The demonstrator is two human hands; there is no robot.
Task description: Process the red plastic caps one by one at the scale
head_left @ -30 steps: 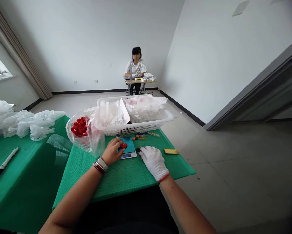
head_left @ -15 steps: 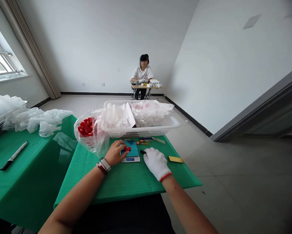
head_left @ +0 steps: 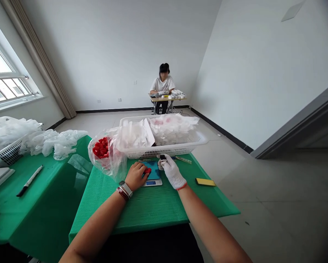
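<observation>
No word, number or brand can be read anywhere in view. The lit display on the small scale (head_left: 153, 181) is too small and blurred to give a figure. The marker pen (head_left: 29, 176) on the left worktop (head_left: 12, 204) and the flat yellow piece (head_left: 205, 182) show no legible print.

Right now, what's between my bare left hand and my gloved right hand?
Head view: a small blue-topped scale lies between the left hand and right hand, with a red piece on it next to the left hand.
</observation>
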